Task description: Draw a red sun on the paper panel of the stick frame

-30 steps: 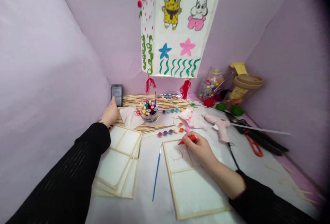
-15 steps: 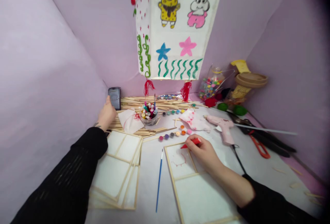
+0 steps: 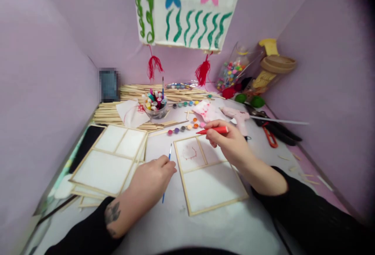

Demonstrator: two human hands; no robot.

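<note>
My right hand (image 3: 233, 141) pinches a red marker (image 3: 216, 130), its tip pointing left. The tip is over the upper edge of a wood-framed white panel (image 3: 215, 186). A thin curved red line (image 3: 190, 154) with short ticks marks the panel's upper left section. My left hand (image 3: 155, 178) hovers left of this panel, fingers curled together, with nothing seen in them. Beneath it a blue paintbrush (image 3: 170, 152) lies on the table, its middle hidden by the hand. More framed panels (image 3: 102, 167) are stacked beside my left forearm.
A phone (image 3: 109, 85) leans at the back left. Behind the panels are wooden sticks (image 3: 108, 113), a cup of markers (image 3: 156, 106) and paint pots (image 3: 183, 128). A glue gun (image 3: 238, 118) and pliers (image 3: 281, 131) lie right. A painted lantern (image 3: 187, 24) with red tassels hangs above.
My left hand has left the phone and come back toward me, over the paintbrush. My right hand has lifted the marker slightly off the panel. The view has tilted down.
</note>
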